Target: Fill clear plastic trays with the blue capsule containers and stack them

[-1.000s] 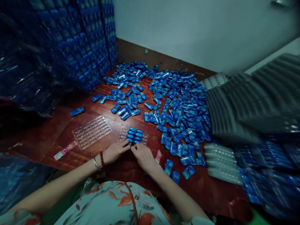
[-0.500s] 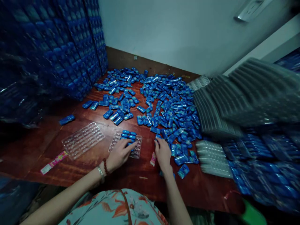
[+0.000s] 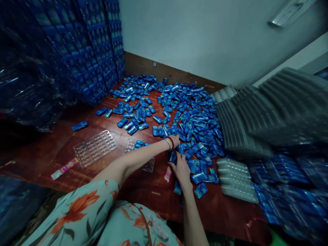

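Observation:
My left hand (image 3: 174,140), with bracelets at the wrist, reaches across to the near edge of a heap of small blue packets (image 3: 194,119). Its fingers bend down among the packets, their tips hidden. Just below it, my right hand (image 3: 182,168) has its thumb and fingers closed around a blue packet (image 3: 173,156). Under my left forearm lies a clear blister tray (image 3: 148,166), partly covered, with several glossy blue pieces (image 3: 139,142) in it. A pink wrapper (image 3: 167,174) lies beside my right hand.
Another clear blister tray (image 3: 96,148) and a pink strip (image 3: 64,168) lie on the left of the table (image 3: 107,181). Wrapped blue packs (image 3: 89,48) are piled high behind. On the right stand stacked clear trays (image 3: 237,179) and more blue packs (image 3: 282,184).
My left hand has left the blister tray and crossed right to the packets beside my right hand. My right hand now grips a blue packet. The view has shifted slightly left.

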Available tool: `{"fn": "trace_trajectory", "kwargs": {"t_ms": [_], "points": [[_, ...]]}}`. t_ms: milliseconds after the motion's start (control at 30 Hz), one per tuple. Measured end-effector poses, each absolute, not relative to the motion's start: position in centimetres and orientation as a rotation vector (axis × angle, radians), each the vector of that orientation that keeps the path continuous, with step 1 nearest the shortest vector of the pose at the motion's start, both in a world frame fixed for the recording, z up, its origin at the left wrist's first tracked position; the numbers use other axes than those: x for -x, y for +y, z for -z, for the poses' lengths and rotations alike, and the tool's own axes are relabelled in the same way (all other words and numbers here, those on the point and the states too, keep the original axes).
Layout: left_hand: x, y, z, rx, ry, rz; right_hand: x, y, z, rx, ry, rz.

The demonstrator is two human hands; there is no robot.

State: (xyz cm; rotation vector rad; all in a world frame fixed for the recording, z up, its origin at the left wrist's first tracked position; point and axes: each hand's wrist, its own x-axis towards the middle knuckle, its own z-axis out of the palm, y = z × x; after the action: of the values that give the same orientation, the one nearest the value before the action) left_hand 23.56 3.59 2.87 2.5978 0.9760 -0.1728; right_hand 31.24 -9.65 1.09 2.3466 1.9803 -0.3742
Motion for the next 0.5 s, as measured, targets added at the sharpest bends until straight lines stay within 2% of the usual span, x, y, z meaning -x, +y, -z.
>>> {"fn": "trace_trajectory", "kwargs": {"t_ms": [200,500], "points": [[-19.6,2.9,-3.7,-2.639,0.995,0.087,-31.6,-7.8,-1.5,-2.339,1.928,0.495],[-19.6,3.7,-2.9,-2.550,1.030,0.280,-30.2,-5.0,-1.7,-2.201,1.933,0.589]]}}
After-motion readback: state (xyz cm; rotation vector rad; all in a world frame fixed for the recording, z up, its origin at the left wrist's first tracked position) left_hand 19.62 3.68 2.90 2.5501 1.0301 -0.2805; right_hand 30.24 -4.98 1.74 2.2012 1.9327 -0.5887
